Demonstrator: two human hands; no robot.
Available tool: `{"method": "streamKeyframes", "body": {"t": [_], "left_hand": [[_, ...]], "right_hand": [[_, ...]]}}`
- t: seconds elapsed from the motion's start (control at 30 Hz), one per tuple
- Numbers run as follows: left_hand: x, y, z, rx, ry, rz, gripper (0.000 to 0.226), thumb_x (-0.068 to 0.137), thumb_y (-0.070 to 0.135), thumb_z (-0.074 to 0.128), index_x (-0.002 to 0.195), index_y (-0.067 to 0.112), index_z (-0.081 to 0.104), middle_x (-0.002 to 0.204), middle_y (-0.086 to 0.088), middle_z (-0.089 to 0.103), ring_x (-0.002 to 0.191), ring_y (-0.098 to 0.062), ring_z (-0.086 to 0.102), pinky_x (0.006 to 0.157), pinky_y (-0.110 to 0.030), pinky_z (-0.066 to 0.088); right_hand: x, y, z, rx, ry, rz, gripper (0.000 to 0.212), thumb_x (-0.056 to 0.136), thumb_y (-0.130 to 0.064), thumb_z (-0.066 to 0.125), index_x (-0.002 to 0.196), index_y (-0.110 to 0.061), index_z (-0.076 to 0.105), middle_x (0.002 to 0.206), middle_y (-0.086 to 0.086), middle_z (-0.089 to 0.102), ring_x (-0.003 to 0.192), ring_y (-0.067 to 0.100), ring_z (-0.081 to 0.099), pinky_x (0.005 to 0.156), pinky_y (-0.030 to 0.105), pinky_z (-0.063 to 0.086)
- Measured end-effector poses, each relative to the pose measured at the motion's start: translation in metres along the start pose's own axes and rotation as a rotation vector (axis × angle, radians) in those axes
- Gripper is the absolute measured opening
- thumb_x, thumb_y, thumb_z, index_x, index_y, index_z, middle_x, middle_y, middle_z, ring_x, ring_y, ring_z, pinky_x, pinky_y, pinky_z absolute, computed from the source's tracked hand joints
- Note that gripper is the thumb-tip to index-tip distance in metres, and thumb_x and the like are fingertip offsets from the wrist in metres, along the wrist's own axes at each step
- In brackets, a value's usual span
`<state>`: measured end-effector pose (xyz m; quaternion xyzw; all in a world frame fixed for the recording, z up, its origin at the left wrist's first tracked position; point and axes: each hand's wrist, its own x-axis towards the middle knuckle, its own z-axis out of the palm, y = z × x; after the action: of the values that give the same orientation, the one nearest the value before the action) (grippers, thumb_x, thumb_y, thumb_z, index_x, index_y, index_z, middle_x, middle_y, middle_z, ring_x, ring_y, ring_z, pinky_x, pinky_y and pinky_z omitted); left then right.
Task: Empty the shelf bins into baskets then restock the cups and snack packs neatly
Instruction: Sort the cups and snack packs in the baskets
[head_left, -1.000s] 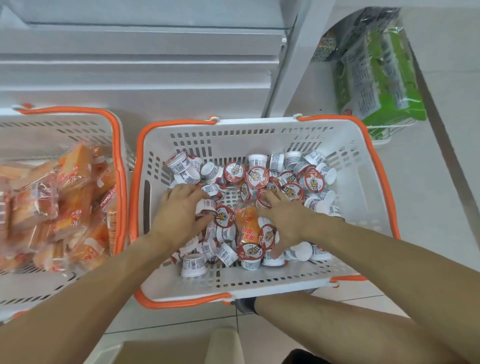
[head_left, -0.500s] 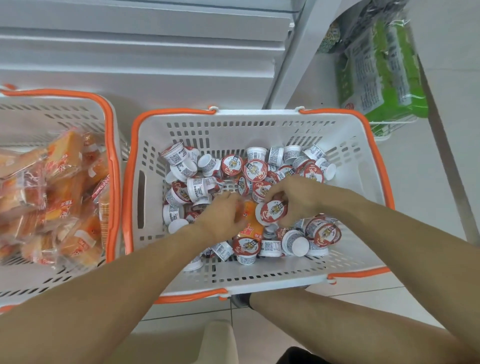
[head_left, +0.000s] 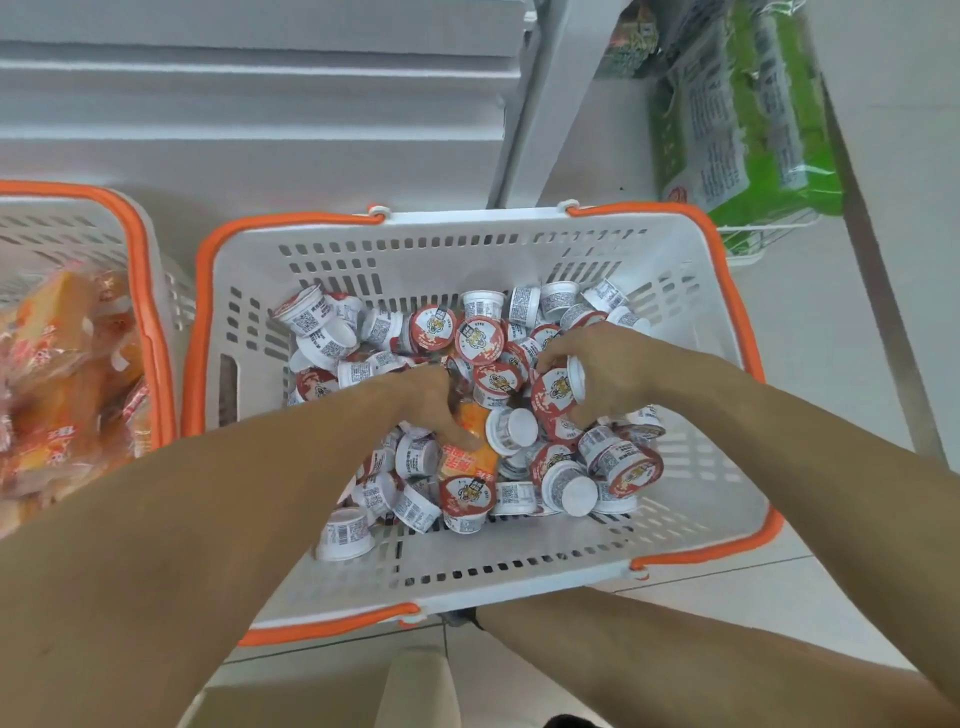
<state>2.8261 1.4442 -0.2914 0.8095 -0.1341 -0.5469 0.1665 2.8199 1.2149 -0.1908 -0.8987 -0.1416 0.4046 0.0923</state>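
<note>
Both hands were down inside the white basket (head_left: 467, 249) with orange handles, among the heap of small cups (head_left: 480, 340). The cups lay jumbled, some on their sides, some lid-up with red foil lids, spread from the basket's far wall to near its near edge, thickest in the middle.

My left hand (head_left: 428, 400) sat at the basket's centre, fingers curled downward onto an orange snack pack (head_left: 470, 457) lying among the cups. The fingertips touched the pack; I could not tell whether they actually pinched it.

My right hand (head_left: 597, 374) was just right of centre, fingers and thumb curled round a red-lidded cup (head_left: 556, 392), with another white cup rim showing against the palm.

A second basket (head_left: 140, 291) stood just beside the first on its left, holding orange snack packs (head_left: 62, 384) in clear wrap, blurred.

Beyond the far right corner, green packages (head_left: 753, 135) sat in a wire rack. White shelving (head_left: 249, 104) ran along the far side.
</note>
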Motion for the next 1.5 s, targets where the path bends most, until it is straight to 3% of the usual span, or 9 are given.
{"method": "streamKeyframes", "body": {"t": [0.07,0.17,0.37,0.57,0.83,0.97,1.2,1.37,1.5], "left_hand": [[0.003,-0.002,0.000,-0.015,-0.049,-0.011,0.108,0.042,0.073,0.087,0.127,0.013,0.057,0.124,0.001,0.063,0.114,-0.024,0.058,0.105,-0.041,0.047],[0.002,0.000,0.002,0.039,-0.104,-0.008,0.074,0.060,0.071,0.080,0.095,0.008,0.064,0.098,-0.001,0.064,0.096,-0.021,0.059,0.084,-0.034,0.049],[-0.031,0.004,-0.008,0.064,-0.008,0.056,0.057,0.077,0.063,0.072,0.077,0.007,0.064,0.070,0.000,0.058,0.065,-0.014,0.053,0.058,-0.026,0.036],[-0.103,-0.001,-0.040,-0.005,0.220,0.062,0.048,0.071,0.062,0.078,0.076,0.015,0.068,0.068,0.002,0.065,0.065,-0.015,0.062,0.060,-0.029,0.047],[-0.212,-0.022,-0.044,-0.127,0.662,0.090,0.052,0.065,0.069,0.075,0.071,0.019,0.064,0.061,0.002,0.061,0.055,-0.013,0.057,0.056,-0.029,0.045],[-0.260,-0.043,-0.041,-0.202,0.862,0.063,0.048,0.067,0.070,0.070,0.073,0.024,0.061,0.069,0.003,0.065,0.062,-0.013,0.060,0.059,-0.032,0.048],[-0.328,-0.139,-0.021,-0.594,0.990,-0.047,0.047,0.077,0.058,0.075,0.109,0.027,0.063,0.093,0.006,0.075,0.080,-0.013,0.072,0.075,-0.037,0.056],[-0.314,-0.200,0.012,-0.394,0.927,-0.414,0.066,0.083,0.047,0.073,0.132,0.012,0.046,0.112,-0.005,0.063,0.096,-0.026,0.061,0.083,-0.039,0.050],[-0.291,-0.176,0.022,-0.290,1.268,-0.305,0.063,0.083,0.035,0.073,0.135,0.009,0.049,0.134,-0.013,0.050,0.124,-0.030,0.046,0.102,-0.045,0.041]], "right_hand": [[0.000,0.001,0.000,0.029,0.012,0.003,0.062,0.067,-0.029,0.088,0.123,-0.027,0.063,0.103,0.001,0.067,0.091,0.020,0.060,0.082,0.035,0.053],[0.000,0.001,0.004,0.060,0.036,-0.007,0.060,0.068,-0.028,0.087,0.123,-0.026,0.063,0.095,-0.009,0.059,0.094,0.019,0.058,0.081,0.032,0.049],[0.006,-0.004,0.011,0.038,0.015,-0.027,0.066,0.069,-0.038,0.085,0.128,-0.027,0.059,0.120,-0.002,0.062,0.109,0.023,0.058,0.094,0.040,0.050],[0.000,-0.008,0.004,0.023,-0.002,0.013,0.065,0.073,-0.036,0.086,0.129,-0.023,0.055,0.086,-0.010,0.055,0.088,0.019,0.054,0.080,0.033,0.047],[-0.005,-0.050,0.003,-0.100,0.030,0.028,0.074,0.081,-0.050,0.077,0.142,-0.018,0.050,0.135,0.005,0.057,0.121,0.027,0.056,0.097,0.034,0.046],[-0.007,-0.101,-0.013,-0.088,0.092,-0.072,0.055,0.093,-0.042,0.066,0.138,-0.013,0.054,0.136,0.008,0.058,0.120,0.026,0.056,0.100,0.034,0.046],[-0.007,-0.184,-0.040,-0.082,0.199,-0.256,0.041,0.093,-0.044,0.065,0.125,-0.018,0.062,0.119,-0.001,0.065,0.101,0.017,0.059,0.084,0.028,0.046],[-0.001,-0.207,-0.028,-0.057,0.194,-0.260,0.039,0.093,-0.041,0.066,0.124,-0.017,0.062,0.120,-0.002,0.064,0.102,0.013,0.057,0.080,0.023,0.039],[0.014,-0.214,0.000,0.031,0.257,-0.213,0.056,0.089,-0.042,0.070,0.138,-0.022,0.052,0.130,0.002,0.050,0.109,0.014,0.051,0.092,0.027,0.040]]}}
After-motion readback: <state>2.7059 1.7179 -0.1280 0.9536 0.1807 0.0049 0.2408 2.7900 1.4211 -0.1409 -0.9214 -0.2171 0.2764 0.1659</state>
